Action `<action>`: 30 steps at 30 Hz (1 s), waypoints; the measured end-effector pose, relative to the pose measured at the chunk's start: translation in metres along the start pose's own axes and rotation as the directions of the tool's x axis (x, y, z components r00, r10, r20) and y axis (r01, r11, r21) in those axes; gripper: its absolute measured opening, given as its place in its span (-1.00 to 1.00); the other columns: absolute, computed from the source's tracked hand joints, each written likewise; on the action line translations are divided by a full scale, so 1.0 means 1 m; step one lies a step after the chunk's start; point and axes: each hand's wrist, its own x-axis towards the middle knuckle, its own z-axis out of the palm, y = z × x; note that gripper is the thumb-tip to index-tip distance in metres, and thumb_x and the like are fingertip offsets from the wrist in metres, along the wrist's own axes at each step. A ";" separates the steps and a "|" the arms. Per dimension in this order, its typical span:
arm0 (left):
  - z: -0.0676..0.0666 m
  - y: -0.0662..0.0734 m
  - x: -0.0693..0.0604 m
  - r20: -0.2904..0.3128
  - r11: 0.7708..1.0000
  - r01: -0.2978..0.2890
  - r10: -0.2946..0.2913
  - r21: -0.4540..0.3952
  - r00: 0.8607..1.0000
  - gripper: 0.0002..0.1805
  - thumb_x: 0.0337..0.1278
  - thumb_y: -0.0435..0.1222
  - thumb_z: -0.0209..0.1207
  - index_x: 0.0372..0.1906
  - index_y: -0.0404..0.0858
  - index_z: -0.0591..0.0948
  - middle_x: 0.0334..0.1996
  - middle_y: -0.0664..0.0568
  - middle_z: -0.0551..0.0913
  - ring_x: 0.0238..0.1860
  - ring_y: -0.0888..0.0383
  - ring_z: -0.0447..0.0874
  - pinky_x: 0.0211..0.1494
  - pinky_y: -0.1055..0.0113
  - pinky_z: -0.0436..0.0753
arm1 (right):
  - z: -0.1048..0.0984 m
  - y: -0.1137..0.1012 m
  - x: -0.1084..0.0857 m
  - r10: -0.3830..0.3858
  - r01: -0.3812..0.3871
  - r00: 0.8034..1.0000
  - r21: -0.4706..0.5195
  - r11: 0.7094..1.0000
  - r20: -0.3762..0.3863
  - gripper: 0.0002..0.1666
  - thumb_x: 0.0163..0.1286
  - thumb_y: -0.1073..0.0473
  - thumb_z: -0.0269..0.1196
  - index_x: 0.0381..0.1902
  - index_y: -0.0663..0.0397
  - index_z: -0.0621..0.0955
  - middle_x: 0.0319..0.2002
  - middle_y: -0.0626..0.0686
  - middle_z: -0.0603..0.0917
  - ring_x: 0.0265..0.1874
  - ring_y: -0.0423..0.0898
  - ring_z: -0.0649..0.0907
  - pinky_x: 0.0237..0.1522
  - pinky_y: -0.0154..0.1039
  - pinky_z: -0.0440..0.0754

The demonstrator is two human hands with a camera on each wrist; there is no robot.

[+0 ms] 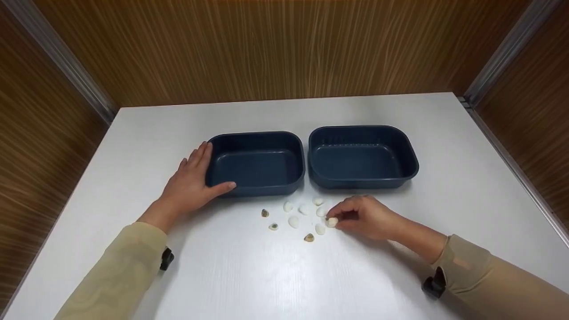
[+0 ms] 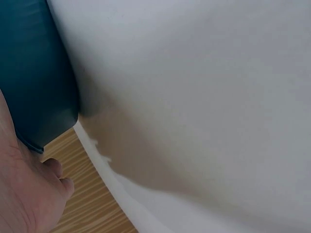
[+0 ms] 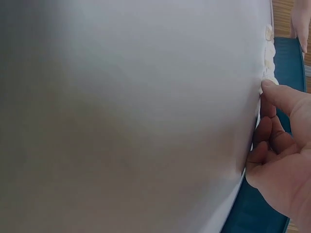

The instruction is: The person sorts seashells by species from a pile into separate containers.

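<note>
In the head view my right hand [image 1: 371, 218] pinches a small white seashell [image 1: 332, 222] between thumb and fingertips, low over the table. White shells [image 1: 293, 222] lie loose to its left, with brown-and-white ones [image 1: 309, 238] among them. My left hand [image 1: 189, 184] rests against the left side of the left dark blue tub [image 1: 255, 191], its fingers stretched along the wall and the thumb at the front rim. Beside that tub stands a second dark blue tub [image 1: 364, 183]. Both look empty inside. The right wrist view shows the pinching hand [image 3: 282, 141] close to the shells.
A white table [image 1: 249, 284] carries everything. Wood-grain panels [image 1: 284, 49] rise behind it and at both sides. A narrow gap separates the two tubs, and the shells lie in front of them.
</note>
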 end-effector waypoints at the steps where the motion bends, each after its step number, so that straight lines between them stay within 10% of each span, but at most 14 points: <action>1: 0.000 0.000 0.000 -0.003 1.000 -0.002 0.002 0.000 1.000 0.36 0.23 0.55 0.05 0.74 -0.22 -0.25 0.75 -0.11 -0.24 0.73 -0.12 -0.26 0.70 -0.15 -0.18 | 0.000 0.000 0.000 -0.009 0.008 1.000 -0.010 1.000 -0.001 -0.69 0.28 0.43 0.50 -0.05 0.05 0.84 -0.26 -0.11 0.80 -0.28 -0.19 0.68 -0.17 -0.33 0.68; 16: -0.003 0.002 -0.001 -0.004 1.000 -0.005 0.005 0.008 1.000 0.35 0.24 0.54 0.05 0.74 -0.23 -0.25 0.75 -0.10 -0.24 0.72 -0.13 -0.27 0.70 -0.13 -0.20 | -0.009 -0.019 0.010 -0.127 0.128 0.991 0.003 0.992 -0.042 -0.76 0.34 0.33 0.51 -0.05 0.04 0.81 -0.32 -0.13 0.75 -0.34 -0.19 0.63 -0.27 -0.23 0.67; 30: -0.002 0.002 0.000 -0.001 1.000 -0.002 0.002 0.012 1.000 0.36 0.24 0.54 0.04 0.74 -0.25 -0.24 0.75 -0.12 -0.25 0.73 -0.10 -0.26 0.71 -0.12 -0.19 | -0.027 -0.069 0.105 -0.100 0.116 0.982 0.090 0.989 -0.158 -0.73 0.38 0.25 0.50 0.03 0.12 0.80 -0.20 -0.01 0.76 -0.24 -0.09 0.62 -0.18 -0.22 0.59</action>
